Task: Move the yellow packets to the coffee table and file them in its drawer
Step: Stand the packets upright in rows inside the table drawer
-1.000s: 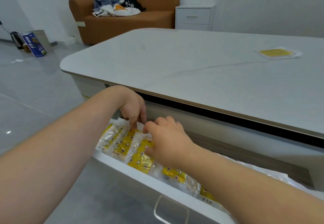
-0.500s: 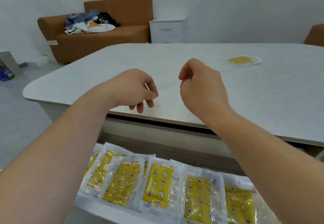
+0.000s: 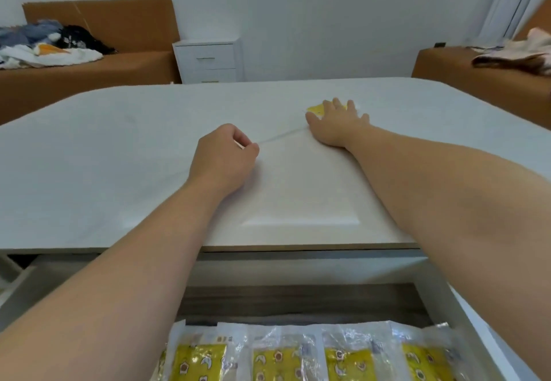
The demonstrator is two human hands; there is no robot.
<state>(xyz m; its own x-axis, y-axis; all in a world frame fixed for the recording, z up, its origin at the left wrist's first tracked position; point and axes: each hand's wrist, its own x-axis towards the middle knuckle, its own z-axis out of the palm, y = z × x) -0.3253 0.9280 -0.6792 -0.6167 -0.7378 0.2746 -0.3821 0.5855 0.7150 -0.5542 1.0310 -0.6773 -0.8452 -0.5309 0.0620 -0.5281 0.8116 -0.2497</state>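
Observation:
My right hand (image 3: 338, 122) lies flat, fingers spread, on top of a yellow packet (image 3: 316, 109) on the white coffee table (image 3: 119, 148); only the packet's yellow left corner shows past the fingers. My left hand (image 3: 226, 154) rests on the tabletop nearer me, loosely curled, holding nothing I can see. Below the table's front edge the drawer (image 3: 474, 315) is pulled out, and several yellow packets (image 3: 280, 359) in clear wrappers stand side by side in a row inside it.
A brown sofa (image 3: 89, 73) with a heap of clothes stands at the back left, a white nightstand (image 3: 208, 60) beside it. Another brown seat (image 3: 477, 70) with cloth on it is at the back right, by a curtain.
Both hands rose out of the drawer and over the tabletop. My right hand reached forward and came down on the lone packet; my left hand settled on the table.

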